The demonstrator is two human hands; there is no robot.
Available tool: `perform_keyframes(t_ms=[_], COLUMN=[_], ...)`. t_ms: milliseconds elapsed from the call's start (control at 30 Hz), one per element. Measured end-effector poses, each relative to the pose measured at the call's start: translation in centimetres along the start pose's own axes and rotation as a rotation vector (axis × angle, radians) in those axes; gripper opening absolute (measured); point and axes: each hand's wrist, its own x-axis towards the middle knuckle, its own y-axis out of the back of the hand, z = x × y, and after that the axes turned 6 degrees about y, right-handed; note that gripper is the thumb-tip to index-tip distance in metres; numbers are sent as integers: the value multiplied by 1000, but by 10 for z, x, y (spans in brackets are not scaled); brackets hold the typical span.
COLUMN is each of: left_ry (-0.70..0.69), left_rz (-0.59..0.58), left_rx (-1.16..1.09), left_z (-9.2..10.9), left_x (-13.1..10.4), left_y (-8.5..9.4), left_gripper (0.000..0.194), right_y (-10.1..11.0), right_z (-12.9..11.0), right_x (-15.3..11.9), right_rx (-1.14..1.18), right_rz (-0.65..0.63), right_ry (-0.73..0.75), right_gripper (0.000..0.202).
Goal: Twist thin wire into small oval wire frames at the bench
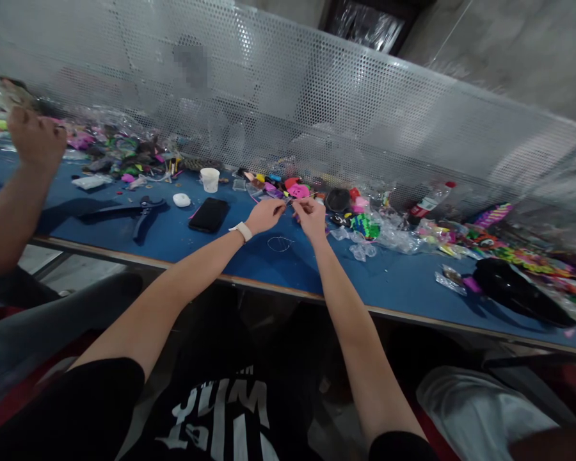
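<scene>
thin strand lies in 1 loose loop on the blue table, its long axis running roughly side to side, across the line of the person's reach. it sits on the body side of the fingertips, between the 2 forearms, and the left hand is slightly nearer than the right hand. both hands have their fingertips pinched together at a small piece, nearly meeting; i cannot tell what that piece is, or whether the strand runs up to it. a heap of bright bits, with a pink piece in it, crowds just beyond the fingers, and a perforated screen rises behind. left of the watch-banded wrist lie a dark phone and a white cup; crumpled clear plastic spreads right of the right hand. farther left, well apart, are dark cutters and a co-worker's hand.
</scene>
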Motion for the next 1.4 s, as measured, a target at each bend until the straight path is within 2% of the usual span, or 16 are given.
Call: perform_keyframes(t_ms=[167,233,300,367,533,667,733,800,900,1000,1067,1133,1200,1333,1400], left_ry=[43,67,78,76,130,215,224,192,101,63,54,54,89,144,117], left_rz=[-23,-9,12,36,81,67,58,48,28,-10,-23,-28,-25,-26,-105], left_rx=[156,154,87,-52,-435,-649,-643,-514,-195,84,207,268,263,97,-92], left_z=[1,2,2,0,-1,1,1,0,1,4,8,10,10,9,8], left_x=[-6,-6,-4,-1,6,7,6,5,2,-4,-7,-8,-8,-3,2], left_y=[0,-2,-4,-6,-15,-23,-23,-19,-9,0,3,3,-1,-8,-3], left_gripper=[26,25,23,22,26,26,25,25,24,24,27,29,29,24,20], right_y=[0,-2,-3,-5,-10,-16,-18,-17,-10,-4,-6,-11,-16,-14,-4], right_z=[-9,-12,-12,-9,-3,-2,-2,-2,-3,-6,-9,-10,-10,-1,5], right_x=[-7,-8,-8,-7,-1,0,0,-2,-4,-8,-11,-14,-14,-10,-7], right_rx=[-320,-386,-354,-234,176,366,359,275,19,-282,-441,-532,-539,-421,-397], right_rz=[-134,-161,-121,-34,130,134,121,136,123,13,-89,-172,-178,-2,81], right_ry=[253,307,301,203,-193,-480,-520,-445,-179,104,214,263,272,183,143], right_gripper=[35,27,24,26,29,25,26,29,28,21,18,16,16,24,25])
